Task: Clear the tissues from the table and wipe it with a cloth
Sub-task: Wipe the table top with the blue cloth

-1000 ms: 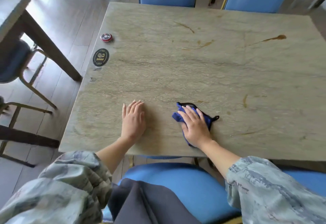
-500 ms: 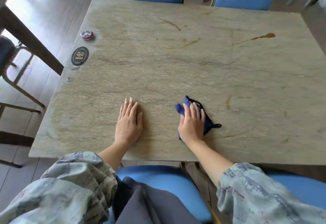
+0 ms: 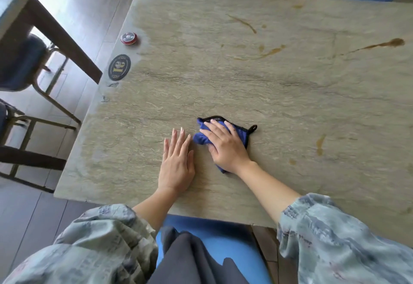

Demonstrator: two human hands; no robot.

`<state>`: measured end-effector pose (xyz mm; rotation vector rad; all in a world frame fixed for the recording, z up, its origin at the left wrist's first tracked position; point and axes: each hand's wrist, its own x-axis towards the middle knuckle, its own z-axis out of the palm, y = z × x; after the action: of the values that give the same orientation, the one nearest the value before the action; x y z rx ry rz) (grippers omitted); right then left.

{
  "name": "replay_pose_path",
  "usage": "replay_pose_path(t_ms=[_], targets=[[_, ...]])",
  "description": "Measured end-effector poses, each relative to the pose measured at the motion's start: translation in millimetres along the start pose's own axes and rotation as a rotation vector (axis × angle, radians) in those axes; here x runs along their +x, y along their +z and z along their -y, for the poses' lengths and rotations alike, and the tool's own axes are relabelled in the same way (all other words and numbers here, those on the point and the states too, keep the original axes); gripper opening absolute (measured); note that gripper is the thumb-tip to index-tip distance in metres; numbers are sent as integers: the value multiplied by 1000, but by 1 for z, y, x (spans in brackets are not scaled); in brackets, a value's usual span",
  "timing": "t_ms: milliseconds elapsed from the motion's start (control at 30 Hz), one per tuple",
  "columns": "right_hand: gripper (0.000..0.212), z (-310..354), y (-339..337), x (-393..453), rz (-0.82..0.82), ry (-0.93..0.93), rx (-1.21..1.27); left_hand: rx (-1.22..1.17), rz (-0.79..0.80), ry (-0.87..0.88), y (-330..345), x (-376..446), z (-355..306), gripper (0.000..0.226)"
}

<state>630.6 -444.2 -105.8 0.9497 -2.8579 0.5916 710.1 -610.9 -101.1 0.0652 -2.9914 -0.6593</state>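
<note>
1. Head view: my right hand [image 3: 225, 147] presses, fingers straight, the crumpled blue cloth [image 3: 201, 138] onto the grey stone table [image 3: 268, 96] near its front edge, to wipe;
2. my left hand [image 3: 176, 163] lies flat, empty, by that edge, bracing me.

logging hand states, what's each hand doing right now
Left hand: open, flat on the table.
Right hand: open, pressing the blue cloth onto the table.

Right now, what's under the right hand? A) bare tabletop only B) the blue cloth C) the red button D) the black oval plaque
B: the right hand lies with fingers spread on the blue cloth, pressing it onto the table; the cloth's edges show around the hand.
</note>
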Motion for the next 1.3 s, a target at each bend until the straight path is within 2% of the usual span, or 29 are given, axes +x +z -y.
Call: replay_pose_path(t_ms=[200, 367, 433, 533, 633, 700, 767, 933, 1067, 1200, 1300], targets=[[46, -51, -12, 31, -129, 391, -72, 56, 26, -3, -3, 0, -1, 45], [45, -35, -12, -6, -213, 616, -128, 106, 59, -7, -4, 0, -4, 47], [44, -15, -9, -26, -215, 597, -139, 153, 59, -32, -4, -1, -6, 49], [44, 11, -4, -49, -158, 353, -109, 255, 59, -38, -5, 2, -10, 53], [43, 2, -5, -52, -103, 100, -50, 265, 23, -37, -10, 22, -13, 48], [42, -18, -10, -42, -77, 25, -43, 259, -6, -25, -14, 49, -7, 48], [45, -44, -17, -26, -91, 69, -43, 277, 0, -10, -18, 76, 7, 53], [57, -106, -28, 22, -239, 515, -96, 228, 14, -64, -19, 96, 29, 58], [54, -119, -24, 75, -301, 694, -110, 209, 13, -75, -19, 97, 32, 60], [53, -106, -12, 137, -243, 722, -102, 225, 48, -65, -20, 100, 32, 59], [54, -76, 6, 178, -166, 615, -85, 231, 63, -70, -18, 101, 33, 59]])
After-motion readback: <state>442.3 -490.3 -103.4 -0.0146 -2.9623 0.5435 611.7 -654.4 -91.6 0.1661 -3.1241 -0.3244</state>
